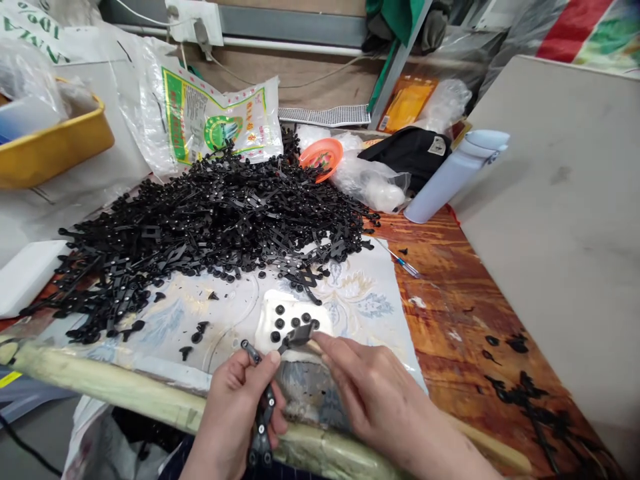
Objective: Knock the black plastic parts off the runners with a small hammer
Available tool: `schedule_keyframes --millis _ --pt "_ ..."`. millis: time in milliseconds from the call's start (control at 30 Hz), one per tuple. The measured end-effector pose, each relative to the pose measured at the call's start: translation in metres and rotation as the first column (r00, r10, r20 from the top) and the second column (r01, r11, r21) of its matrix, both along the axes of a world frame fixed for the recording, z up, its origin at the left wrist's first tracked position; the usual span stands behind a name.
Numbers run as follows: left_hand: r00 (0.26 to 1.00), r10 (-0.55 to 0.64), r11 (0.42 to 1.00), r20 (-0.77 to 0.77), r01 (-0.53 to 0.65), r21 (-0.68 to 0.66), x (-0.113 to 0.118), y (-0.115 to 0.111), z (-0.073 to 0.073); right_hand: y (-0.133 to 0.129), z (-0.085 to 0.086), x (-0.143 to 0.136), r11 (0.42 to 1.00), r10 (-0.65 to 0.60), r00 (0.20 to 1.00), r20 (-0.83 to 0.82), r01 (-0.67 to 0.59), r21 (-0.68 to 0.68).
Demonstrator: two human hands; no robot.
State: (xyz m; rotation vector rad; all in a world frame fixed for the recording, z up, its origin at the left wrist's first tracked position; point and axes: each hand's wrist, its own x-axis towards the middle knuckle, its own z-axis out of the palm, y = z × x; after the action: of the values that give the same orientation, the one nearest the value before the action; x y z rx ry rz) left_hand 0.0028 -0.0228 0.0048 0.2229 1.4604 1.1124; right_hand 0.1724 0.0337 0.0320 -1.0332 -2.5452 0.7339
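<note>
My left hand is closed around a jointed black plastic linkage with silver rivets; its lower end hangs below my fingers. My right hand grips a small hammer with a dark head and a wooden handle running back under the palm. The hammer head is close to my left thumb, over the front of a white block; whether it touches the linkage I cannot tell. Several round black caps sit on that block.
A large heap of black linkages covers the back of the cloth-covered table. Behind it stand a printed plastic sack and an orange dish. A pale blue bottle, a screwdriver and loose black parts are on the right.
</note>
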Motion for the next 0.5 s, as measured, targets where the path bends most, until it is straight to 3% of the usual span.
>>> schedule_keyframes --millis 133,233,333,500 --pt "0.999 -0.037 0.999 -0.004 0.037 -0.008 -0.0031 0.0 -0.005 -0.0001 0.0076 0.0016 0.996 -0.094 0.972 -0.215 0.094 -0.013" --pt "0.999 -0.03 1.0 -0.02 0.03 0.001 -0.0034 -0.0007 -0.0065 -0.0014 0.0034 0.0002 0.998 -0.051 0.994 -0.096 0.055 0.038" --pt "0.999 -0.015 1.0 -0.033 0.015 -0.003 -0.0017 -0.001 -0.0044 -0.0007 0.0002 -0.0002 1.0 -0.01 0.999 0.049 0.011 -0.024" --pt "0.999 -0.018 1.0 -0.049 0.018 0.0 0.0005 0.0 -0.0017 -0.0013 -0.0003 0.0003 0.997 -0.08 0.993 -0.087 0.078 -0.024"
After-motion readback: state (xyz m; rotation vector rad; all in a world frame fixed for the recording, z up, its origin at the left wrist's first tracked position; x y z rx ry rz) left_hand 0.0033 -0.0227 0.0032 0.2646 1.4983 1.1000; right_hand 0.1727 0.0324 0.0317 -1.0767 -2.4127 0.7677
